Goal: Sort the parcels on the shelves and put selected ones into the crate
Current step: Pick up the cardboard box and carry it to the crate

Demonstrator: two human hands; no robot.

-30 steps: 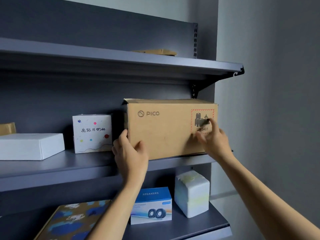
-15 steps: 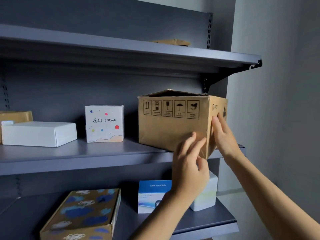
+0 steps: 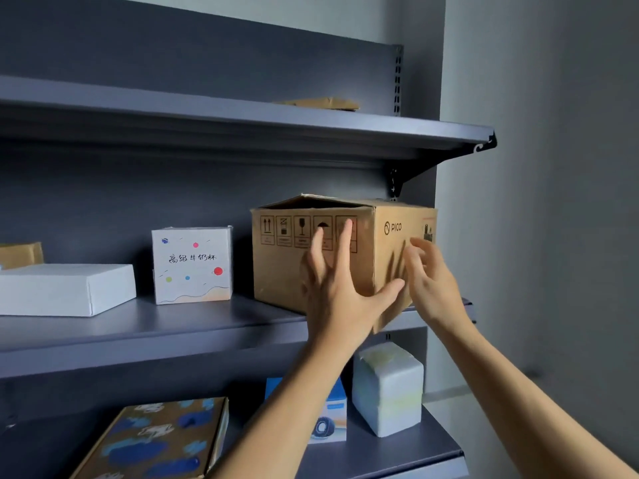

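Nearest the camera, on the bottom shelf, a white block (image 3: 387, 388) and a blue speaker box (image 3: 333, 420) sit directly under the working spot, with a patterned flat box (image 3: 155, 440) off to the left. Above them the left hand (image 3: 340, 295) is spread wide in front of the cardboard box (image 3: 280, 267), thumb reaching toward its near corner. The right hand (image 3: 432, 281), also wide and blurred, is at the side with the logo. Neither hand holds anything, and I cannot tell whether the fingertips touch the cardboard.

The cardboard box stands at the right end of the middle shelf (image 3: 173, 326), turned corner-first, and that corner seems to stick out past the shelf edge. The crate is out of view.

The main risk looks like a slip: two flat palms on smooth cardboard give little hold, so the box could drop onto the parcels below. Its top flap is loose, so tilting it may spill whatever is inside. A sideways shove could also knock the dotted white box (image 3: 192, 264) just beside it. The flat white box (image 3: 65, 288) further left seems safe, as does the thin parcel far back on the top shelf (image 3: 242, 115)
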